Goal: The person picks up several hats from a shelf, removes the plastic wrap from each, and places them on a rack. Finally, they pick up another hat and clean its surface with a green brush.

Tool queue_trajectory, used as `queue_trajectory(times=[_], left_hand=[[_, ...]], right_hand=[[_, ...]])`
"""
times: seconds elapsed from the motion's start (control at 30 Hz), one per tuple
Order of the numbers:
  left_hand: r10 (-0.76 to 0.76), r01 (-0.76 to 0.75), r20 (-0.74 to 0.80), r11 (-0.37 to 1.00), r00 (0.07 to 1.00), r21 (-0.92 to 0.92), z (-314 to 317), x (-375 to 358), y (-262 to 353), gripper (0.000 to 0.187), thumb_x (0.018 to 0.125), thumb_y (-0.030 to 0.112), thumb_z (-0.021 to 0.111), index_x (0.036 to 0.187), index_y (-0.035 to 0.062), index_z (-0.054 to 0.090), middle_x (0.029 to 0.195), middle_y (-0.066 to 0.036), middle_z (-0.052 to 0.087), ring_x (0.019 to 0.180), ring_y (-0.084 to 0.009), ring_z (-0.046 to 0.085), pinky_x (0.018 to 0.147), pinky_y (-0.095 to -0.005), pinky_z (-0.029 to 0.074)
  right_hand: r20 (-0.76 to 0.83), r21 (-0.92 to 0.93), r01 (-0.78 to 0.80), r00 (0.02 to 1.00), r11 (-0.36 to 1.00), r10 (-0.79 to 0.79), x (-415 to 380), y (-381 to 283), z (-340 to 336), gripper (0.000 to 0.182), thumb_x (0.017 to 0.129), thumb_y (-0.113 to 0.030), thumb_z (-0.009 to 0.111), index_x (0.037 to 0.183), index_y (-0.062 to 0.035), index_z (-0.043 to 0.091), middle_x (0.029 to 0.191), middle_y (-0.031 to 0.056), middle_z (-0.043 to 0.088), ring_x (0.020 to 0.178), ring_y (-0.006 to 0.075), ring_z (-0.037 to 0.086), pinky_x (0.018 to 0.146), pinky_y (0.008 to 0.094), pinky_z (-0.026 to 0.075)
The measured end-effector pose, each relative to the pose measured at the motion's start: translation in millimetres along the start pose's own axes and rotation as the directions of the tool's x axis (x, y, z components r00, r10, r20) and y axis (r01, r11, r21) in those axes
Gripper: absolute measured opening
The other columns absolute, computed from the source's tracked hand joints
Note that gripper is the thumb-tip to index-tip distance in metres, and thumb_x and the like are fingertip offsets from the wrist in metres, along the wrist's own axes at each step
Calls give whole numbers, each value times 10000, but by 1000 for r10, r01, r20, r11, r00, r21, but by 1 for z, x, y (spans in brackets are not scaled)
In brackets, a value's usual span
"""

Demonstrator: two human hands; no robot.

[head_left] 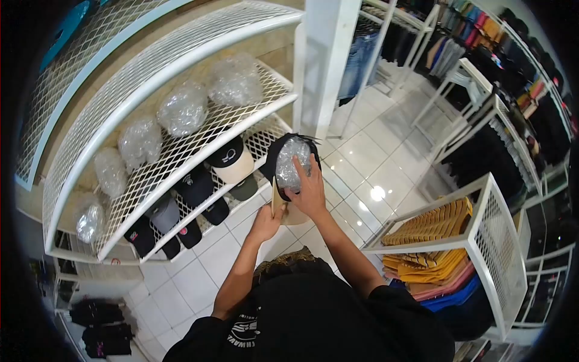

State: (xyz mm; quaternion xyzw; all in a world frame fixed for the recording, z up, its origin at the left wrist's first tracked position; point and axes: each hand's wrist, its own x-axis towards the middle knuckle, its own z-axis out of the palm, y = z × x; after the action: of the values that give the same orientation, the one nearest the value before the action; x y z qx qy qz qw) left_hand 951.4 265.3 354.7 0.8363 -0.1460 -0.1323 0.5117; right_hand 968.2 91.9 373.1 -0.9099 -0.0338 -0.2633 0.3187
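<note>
My left hand [268, 221] pinches the beige brim [275, 190] of a cap with a dark crown [275, 149]. The cap is turned so that its hollow inside faces up towards me. Inside the crown sits a crumpled clear plastic bag [293, 158]. Over this bag lies my right hand [310, 188], thumb and fingers apart and gripping its side. Just left of the cap, a black and cream cap [233, 161] rests on the lower mesh shelf. Part of the held cap's far side is hidden by the plastic and my right hand.
Several crumpled plastic wads [183, 110] line the upper white mesh shelf [199, 142], with more caps [163, 214] below. A white pillar [322, 66] stands ahead. To my right, a white-framed rack [491, 241] holds folded yellow clothes [422, 265]. Glossy tiles [368, 157] cover the floor.
</note>
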Motion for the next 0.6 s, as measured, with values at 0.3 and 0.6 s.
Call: queue_trajectory(times=[0.3,0.6], left_hand=[[15,-15,69,1000,997,-1,-9,-15,12,324,940,255,574,997,-58,640,776,-219,667,735,-330,668,698,-421,496],[-226,221,-73,973,971,-68,-22,-46,-45,312,909,256,606,993,-35,680,793,-230,696,799,-341,710,702,-405,519]], right_hand=[[-64,44,-105,992,993,108,-31,1,-51,707,682,-25,793,1339,-178,580,1434,211,404,1199,386,530,971,406,486],[141,656,-372,915,656,378,-55,9,-57,500,895,-181,723,1309,37,548,1297,151,565,1115,202,589,888,317,520]])
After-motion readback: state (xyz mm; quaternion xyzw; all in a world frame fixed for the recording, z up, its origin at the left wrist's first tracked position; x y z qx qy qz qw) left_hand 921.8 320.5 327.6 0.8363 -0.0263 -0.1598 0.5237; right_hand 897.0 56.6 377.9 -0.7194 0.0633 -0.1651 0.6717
